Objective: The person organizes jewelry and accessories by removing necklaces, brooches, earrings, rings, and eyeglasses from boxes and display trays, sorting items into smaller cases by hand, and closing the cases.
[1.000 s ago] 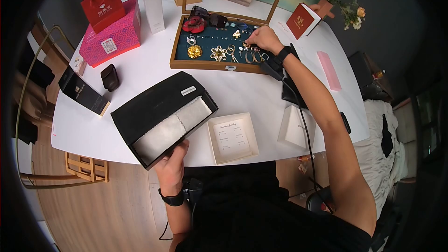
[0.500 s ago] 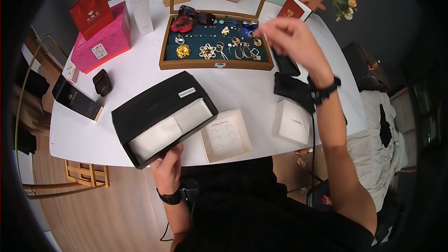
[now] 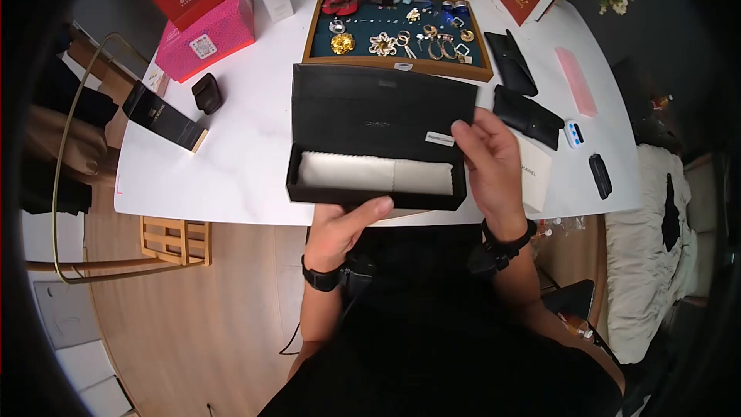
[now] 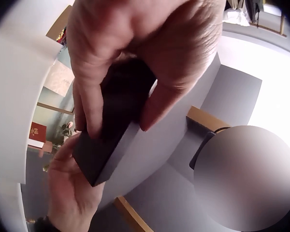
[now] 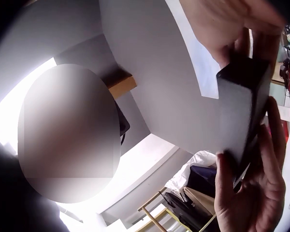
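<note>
A long black case (image 3: 386, 112) with its lid raised is held above the table's front edge; a folded white cloth (image 3: 347, 172) lies inside. My left hand (image 3: 340, 233) grips the case from below, thumb on its front wall. At the right end, my right hand (image 3: 492, 166) pinches the case, thumb by the small white label (image 3: 439, 139). In the left wrist view, the left hand (image 4: 140, 53) has fingers and thumb on opposite sides of the case (image 4: 99, 154). The right wrist view shows both hands around the case (image 5: 234, 111).
Behind the case stands an open display box (image 3: 403, 67) of jewellery. Two black pouches (image 3: 529, 117), a pink strip (image 3: 576, 81), a small black item (image 3: 600, 176) and a white box (image 3: 536, 174) are at right. A brown case (image 3: 207, 93) and black box (image 3: 164, 117) stand left.
My right hand has come down from the jewellery box to the case's right end. The case has turned level and shifted right, in front of the display box, its lid raised more upright.
</note>
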A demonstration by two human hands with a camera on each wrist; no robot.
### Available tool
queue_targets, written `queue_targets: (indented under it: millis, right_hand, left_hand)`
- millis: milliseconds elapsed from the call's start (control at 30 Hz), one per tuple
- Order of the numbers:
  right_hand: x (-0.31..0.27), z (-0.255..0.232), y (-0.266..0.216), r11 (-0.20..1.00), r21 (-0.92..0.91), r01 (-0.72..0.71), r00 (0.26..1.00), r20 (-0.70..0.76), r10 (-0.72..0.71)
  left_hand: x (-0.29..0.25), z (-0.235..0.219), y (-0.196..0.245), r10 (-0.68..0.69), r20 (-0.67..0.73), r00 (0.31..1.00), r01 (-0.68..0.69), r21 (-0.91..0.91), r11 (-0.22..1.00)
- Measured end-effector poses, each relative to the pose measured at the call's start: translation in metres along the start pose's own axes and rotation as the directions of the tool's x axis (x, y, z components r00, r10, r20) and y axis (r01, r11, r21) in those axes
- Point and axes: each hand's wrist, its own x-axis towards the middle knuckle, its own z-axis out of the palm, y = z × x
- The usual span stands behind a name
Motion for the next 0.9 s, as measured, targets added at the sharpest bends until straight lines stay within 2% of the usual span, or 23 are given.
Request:
queue_targets:
  millis: [33,100,133,167,233,267,300,367,433,500,533,600,733,767,800,833,867,900]
  right_hand:
    - [-0.001,0.002,-0.002,1.0,0.01,-0.008,1.0,0.008,0.008]
    - [-0.006,0.003,-0.002,0.951,-0.21,0.227,0.972,-0.007,-0.234]
    - [-0.006,-0.005,0.003,0.872,-0.29,0.394,0.918,0.083,-0.387]
    - [-0.009,-0.012,0.005,0.839,-0.321,0.439,0.898,0.137,-0.417]
    - [-0.01,-0.02,0.003,0.82,-0.275,0.502,0.855,0.3,-0.423]
    - [-0.014,-0.022,0.0,0.81,-0.35,0.47,0.874,0.312,-0.372]
    - [-0.014,-0.022,-0.003,0.816,-0.34,0.468,0.874,0.318,-0.368]
    - [-0.014,-0.021,-0.008,0.724,-0.372,0.581,0.796,0.447,-0.409]
    - [-0.014,-0.025,-0.005,0.734,-0.362,0.575,0.796,0.456,-0.398]
    - [-0.013,-0.027,-0.005,0.748,-0.343,0.568,0.783,0.504,-0.363]
    - [-0.013,-0.027,-0.005,0.748,-0.342,0.569,0.782,0.506,-0.364]
    - [-0.014,-0.025,-0.002,0.795,-0.32,0.516,0.806,0.496,-0.324]
    - [-0.014,-0.027,0.001,0.812,-0.329,0.481,0.815,0.51,-0.276]
    - [-0.014,-0.026,-0.002,0.82,-0.325,0.471,0.814,0.519,-0.262]
    - [-0.014,-0.026,-0.004,0.828,-0.32,0.46,0.812,0.528,-0.247]
    - [-0.014,-0.027,-0.003,0.828,-0.32,0.46,0.812,0.528,-0.247]
    - [-0.015,-0.03,0.001,0.831,-0.325,0.451,0.815,0.529,-0.235]
    - [-0.015,-0.031,0.003,0.834,-0.327,0.445,0.816,0.532,-0.226]
  left_hand:
    - [0.002,-0.008,-0.003,-0.055,0.007,0.998,0.055,0.041,0.998]
    - [0.005,-0.019,-0.018,-0.043,0.022,0.999,0.043,0.021,0.999]
    - [0.007,-0.026,-0.022,0.025,0.15,0.988,-0.019,-0.041,0.999]
    - [0.008,-0.019,-0.019,0.028,0.137,0.99,-0.023,-0.037,0.999]
    - [0.008,-0.001,-0.011,0.061,0.027,0.998,-0.059,-0.058,0.997]
    - [0.01,-0.004,-0.009,0.048,0.096,0.994,-0.043,-0.047,0.998]
    - [0.013,-0.002,-0.007,0.051,0.083,0.995,-0.048,-0.043,0.998]
    - [0.018,0.009,-0.005,0.128,0.136,0.982,-0.117,-0.086,0.989]
    - [0.018,0.009,-0.004,0.141,0.129,0.982,-0.13,-0.086,0.988]
    - [0.015,0.001,-0.004,0.102,0.213,0.972,-0.083,-0.099,0.992]
    - [0.016,-0.002,-0.004,0.104,0.213,0.972,-0.084,-0.099,0.992]
    - [0.018,-0.01,-0.005,0.136,0.242,0.961,-0.149,0.035,0.988]
    - [0.024,-0.018,-0.007,0.184,0.314,0.931,-0.278,0.288,0.917]
    - [0.023,-0.014,-0.007,0.184,0.313,0.932,-0.278,0.288,0.917]
    - [0.021,-0.006,-0.007,0.178,0.314,0.933,-0.19,0.006,0.982]
    - [0.019,-0.002,-0.007,0.173,0.316,0.933,-0.084,-0.276,0.958]
    - [0.021,-0.006,-0.006,0.172,0.38,0.909,-0.056,-0.298,0.953]
    - [0.021,-0.006,-0.006,0.173,0.378,0.909,-0.06,-0.293,0.954]
